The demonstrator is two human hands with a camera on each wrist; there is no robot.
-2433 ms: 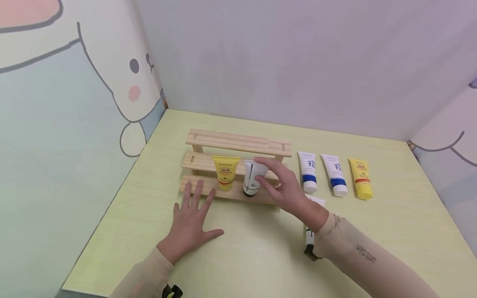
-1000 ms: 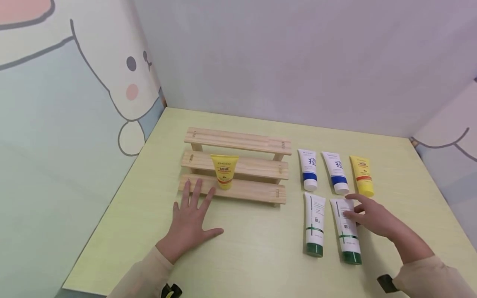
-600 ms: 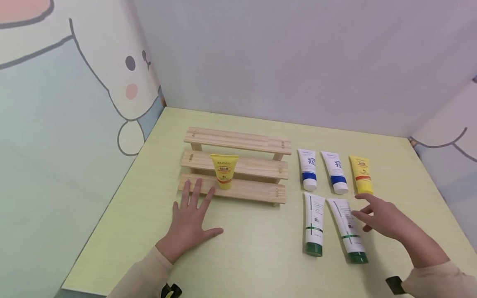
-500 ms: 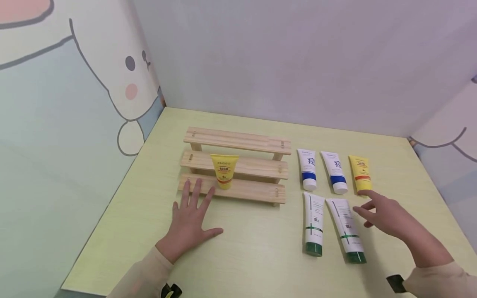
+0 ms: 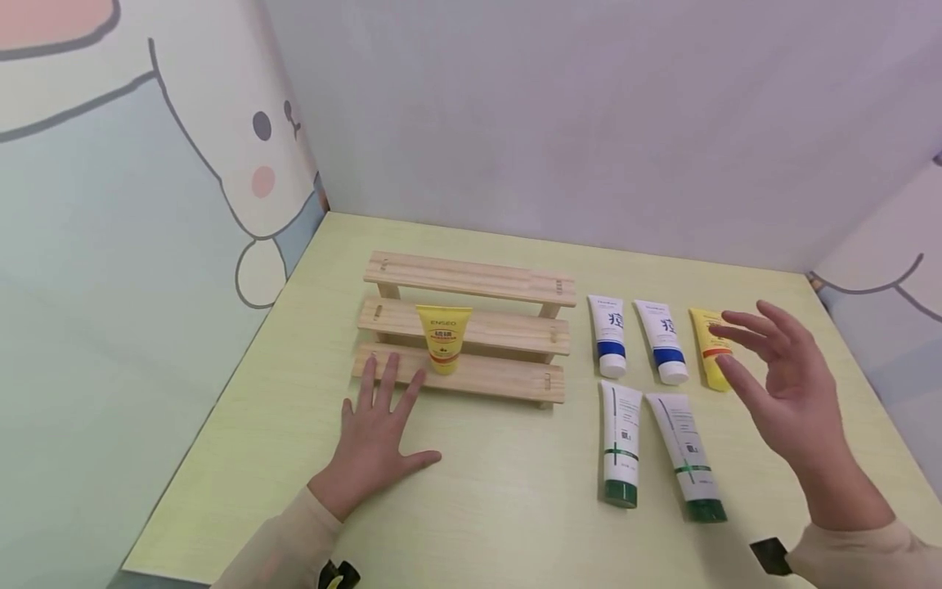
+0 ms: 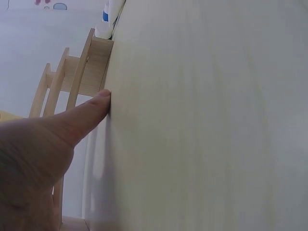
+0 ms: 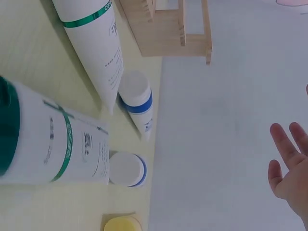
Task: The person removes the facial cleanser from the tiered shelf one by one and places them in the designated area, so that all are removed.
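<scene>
My left hand [image 5: 375, 446] lies spread at the front of a three-tier wooden rack [image 5: 508, 380], fingertips on its lowest shelf. Beside those fingertips a yellow squeeze tube [image 5: 443, 339] stands cap-down on that shelf. In the left wrist view my left thumb [image 6: 84, 118] points along the tabletop. My right hand [image 5: 791, 393] is raised, holding nothing, its fingers apart. It partly covers a second yellow tube [image 5: 706, 323] lying on the table. Just left of the hand lies a white tube with a green cap [image 5: 684, 450]; a matching green-capped tube [image 5: 621, 442] lies beside it.
Two white tubes with blue bands, a left one [image 5: 607, 335] and a right one [image 5: 661, 339], lie behind the green-capped pair. The pale table [image 5: 500, 507] meets a plain wall [image 5: 545, 139] at the back and a cartoon-printed wall [image 5: 147, 286] at the left.
My right hand has taken the dark-capped white tube off the lowest shelf, laid it at the right, let go and risen toward the lying yellow tube. My left hand stays put.
</scene>
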